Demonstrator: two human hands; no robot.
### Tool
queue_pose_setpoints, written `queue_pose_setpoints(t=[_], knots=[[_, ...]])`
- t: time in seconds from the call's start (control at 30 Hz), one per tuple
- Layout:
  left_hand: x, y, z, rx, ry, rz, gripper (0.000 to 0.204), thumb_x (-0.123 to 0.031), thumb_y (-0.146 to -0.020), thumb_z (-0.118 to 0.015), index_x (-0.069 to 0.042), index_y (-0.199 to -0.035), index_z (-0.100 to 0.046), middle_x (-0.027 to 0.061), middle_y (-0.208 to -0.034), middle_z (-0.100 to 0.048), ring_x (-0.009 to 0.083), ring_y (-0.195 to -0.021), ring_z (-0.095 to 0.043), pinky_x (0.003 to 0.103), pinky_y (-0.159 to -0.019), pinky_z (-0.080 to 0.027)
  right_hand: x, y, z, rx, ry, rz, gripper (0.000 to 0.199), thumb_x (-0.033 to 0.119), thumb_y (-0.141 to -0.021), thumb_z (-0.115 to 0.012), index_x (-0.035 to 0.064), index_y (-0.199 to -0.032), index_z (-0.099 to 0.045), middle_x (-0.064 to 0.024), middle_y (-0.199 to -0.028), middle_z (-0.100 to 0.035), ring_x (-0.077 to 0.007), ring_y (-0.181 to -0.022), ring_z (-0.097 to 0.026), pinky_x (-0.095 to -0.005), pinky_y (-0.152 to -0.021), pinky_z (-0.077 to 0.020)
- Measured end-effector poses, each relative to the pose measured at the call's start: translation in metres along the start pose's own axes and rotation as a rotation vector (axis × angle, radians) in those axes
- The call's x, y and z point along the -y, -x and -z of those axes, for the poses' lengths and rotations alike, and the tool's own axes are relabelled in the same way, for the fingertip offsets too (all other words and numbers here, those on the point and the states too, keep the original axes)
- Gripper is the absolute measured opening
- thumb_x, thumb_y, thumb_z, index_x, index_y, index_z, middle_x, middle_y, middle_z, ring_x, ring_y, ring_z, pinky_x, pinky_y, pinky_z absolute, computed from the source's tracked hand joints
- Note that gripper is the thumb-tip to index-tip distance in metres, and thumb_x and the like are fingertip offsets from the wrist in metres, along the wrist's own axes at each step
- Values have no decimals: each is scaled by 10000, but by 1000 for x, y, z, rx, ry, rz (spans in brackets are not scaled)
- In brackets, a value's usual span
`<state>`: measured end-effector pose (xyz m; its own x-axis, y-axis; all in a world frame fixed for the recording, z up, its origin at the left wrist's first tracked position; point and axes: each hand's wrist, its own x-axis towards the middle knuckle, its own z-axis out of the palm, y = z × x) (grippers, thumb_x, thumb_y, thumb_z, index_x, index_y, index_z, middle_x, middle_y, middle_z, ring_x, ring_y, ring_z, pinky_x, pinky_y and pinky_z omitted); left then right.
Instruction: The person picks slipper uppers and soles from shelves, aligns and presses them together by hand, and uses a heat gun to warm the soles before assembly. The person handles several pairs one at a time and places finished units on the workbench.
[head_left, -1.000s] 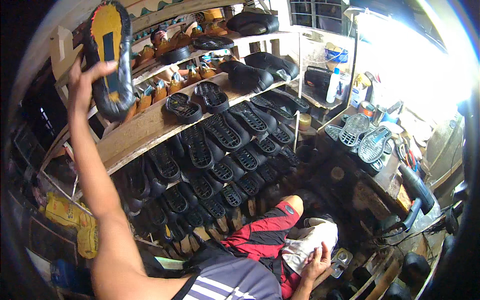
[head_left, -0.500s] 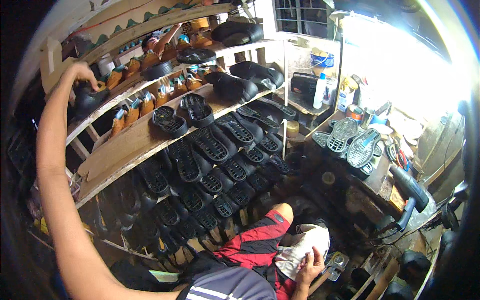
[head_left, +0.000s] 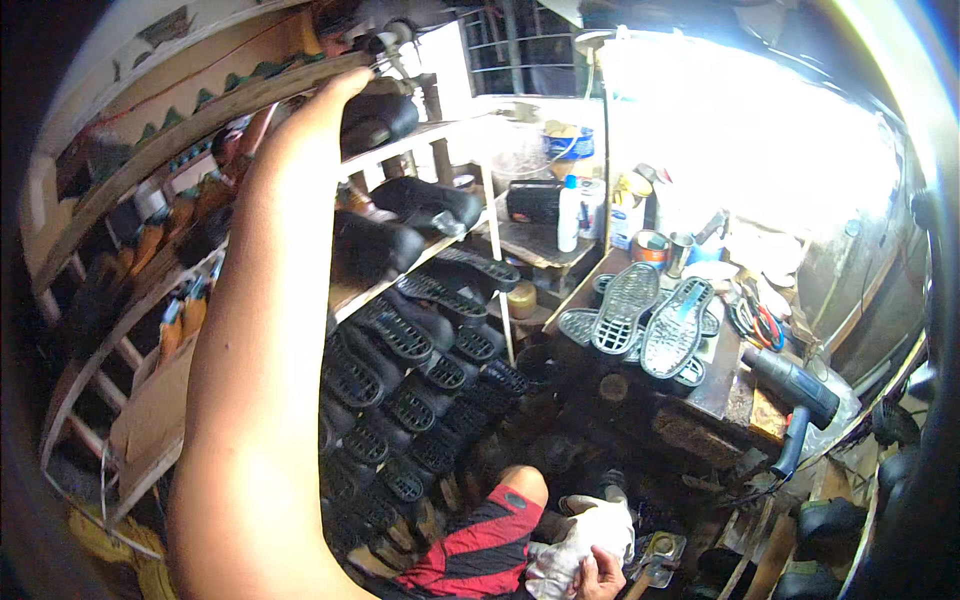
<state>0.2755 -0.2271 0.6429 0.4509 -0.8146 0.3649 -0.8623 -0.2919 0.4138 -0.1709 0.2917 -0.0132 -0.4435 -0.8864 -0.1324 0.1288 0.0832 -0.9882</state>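
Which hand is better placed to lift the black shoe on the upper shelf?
Probably the left hand: it is up at the shoe. The right hand is low, by the white cloth.

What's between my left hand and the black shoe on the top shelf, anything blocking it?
Nothing visible blocks it: your left hand is right by the upper-left part of the black shoe on the shelf. I can't tell whether they touch.

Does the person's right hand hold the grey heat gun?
No, the heat gun lies away from the right hand, which is by the white cloth.
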Motion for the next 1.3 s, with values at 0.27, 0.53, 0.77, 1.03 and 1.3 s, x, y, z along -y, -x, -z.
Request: queue_pose_setpoints(t=[0.27, 0.53, 0.77, 1.03, 1.3], knots=[[-14, -57, -46, -7, -19, -20, 679, -347, -843, -775, -53, -1419, -568, 154, -1305, -717, 361, -1074, -736, 575, -898, -611, 14, -5, -4, -2, -28, -140, 255, 43, -1025, -747, -34, -1268, -761, 1, -878, -705, -56, -659, -550, -232, -586, -451], [-13, 0, -25, -46, -36, -230, 576, -336, -826, -764, -64, -1310, -611, 134, -1232, -733, 334, -1037, -739, 541, -895, -604, 16, -6, -5, 15, -101, -74, 243, 66, -1034, -746, -10, -1265, -752, 3, -725, -632, -56, -529, -488, -236, -488, -392], [35, 88, 67, -128, -66, -432, 488, -326, -812, -755, -74, -1215, -648, 116, -1168, -747, 311, -1004, -742, 510, -893, -598, 15, 1, 7, 124, -219, -170, 294, 114, -1060, -702, -4, -1329, -696, -17, -689, -602, -94, -494, -499, -259, -445, -399], [195, 153, 203, -237, -233, -259, 391, -315, -795, -744, -85, -1107, -690, 96, -1094, -762, 284, -966, -746, 475, -890, -591, 26, 2, 25, 56, -590, -519, 263, 84, -1049, -701, -32, -1283, -724, -61, -898, -709, -120, -679, -621, -273, -592, -523], [299, 154, 224, -176, -191, -59, 302, -304, -779, -733, -96, -998, -732, 76, -1021, -778, 257, -929, -749, 440, -887, -584, 114, -41, 32, 171, -9, 51, 179, 37, -1011, -745, -42, -1169, -772, -48, -954, -762, -91, -749, -674, -253, -619, -523]])
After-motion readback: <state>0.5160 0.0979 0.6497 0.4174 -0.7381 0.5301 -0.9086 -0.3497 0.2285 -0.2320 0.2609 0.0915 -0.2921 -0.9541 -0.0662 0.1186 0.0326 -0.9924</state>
